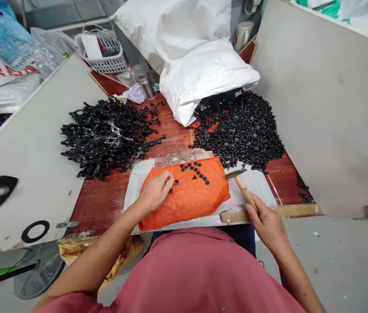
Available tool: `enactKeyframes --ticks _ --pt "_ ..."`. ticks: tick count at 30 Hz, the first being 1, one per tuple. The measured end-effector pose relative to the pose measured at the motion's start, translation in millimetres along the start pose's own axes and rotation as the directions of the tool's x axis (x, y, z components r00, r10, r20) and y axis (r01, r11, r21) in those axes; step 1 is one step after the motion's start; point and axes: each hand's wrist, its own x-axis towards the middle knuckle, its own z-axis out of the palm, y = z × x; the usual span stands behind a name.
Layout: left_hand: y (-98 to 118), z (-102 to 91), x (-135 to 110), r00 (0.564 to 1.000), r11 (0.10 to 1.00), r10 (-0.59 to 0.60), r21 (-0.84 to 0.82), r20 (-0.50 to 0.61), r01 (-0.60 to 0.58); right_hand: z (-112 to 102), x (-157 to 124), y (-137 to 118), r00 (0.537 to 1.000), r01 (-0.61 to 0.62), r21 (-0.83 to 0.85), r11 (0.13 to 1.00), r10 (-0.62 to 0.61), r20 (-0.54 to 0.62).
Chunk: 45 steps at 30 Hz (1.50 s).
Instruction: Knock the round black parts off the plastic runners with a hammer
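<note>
My left hand is over the left part of an orange cloth-covered pad, thumb and fingers pinched together. Small black plastic pieces show at its fingertips, one of them seemingly in the pinch. More round black pieces lie in short rows on the upper part of the pad, with a single one tipped on its side. Off the pad's right edge, my right hand is closed around the wooden handle of a small hammer. The hammer's narrow greenish head is raised beside the pad's right corner.
A heap of black linked strips is at left, and loose black pieces spill from a white sack at right. Grey panels wall both sides. A white basket and steel bottle stand behind.
</note>
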Motion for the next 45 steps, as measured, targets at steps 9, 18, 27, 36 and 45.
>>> enactKeyframes --ticks 9,18,27,36,45 --pt "-22 1.1 61 0.998 0.992 0.069 -0.11 -0.007 -0.07 1 -2 -3 1.0 0.001 -0.027 1.0 -0.001 -0.022" --pt "-14 6.9 67 0.996 0.997 0.079 0.029 -0.043 -0.077 1 -1 -1 1.0 -0.006 -0.053 0.999 0.005 -0.007" --pt "-16 8.1 69 0.998 0.994 0.06 0.089 -0.028 -0.057 0 0 -3 1.0 -0.009 -0.046 0.999 0.008 -0.022" --pt "-21 2.1 75 0.998 0.998 0.056 0.039 0.027 -0.057 1 -1 -2 0.999 -0.028 -0.032 0.999 0.027 -0.019" --pt "-17 4.4 73 0.998 0.991 0.068 0.119 0.014 -0.07 1 -1 -4 1.0 -0.026 -0.02 0.999 0.026 -0.011"
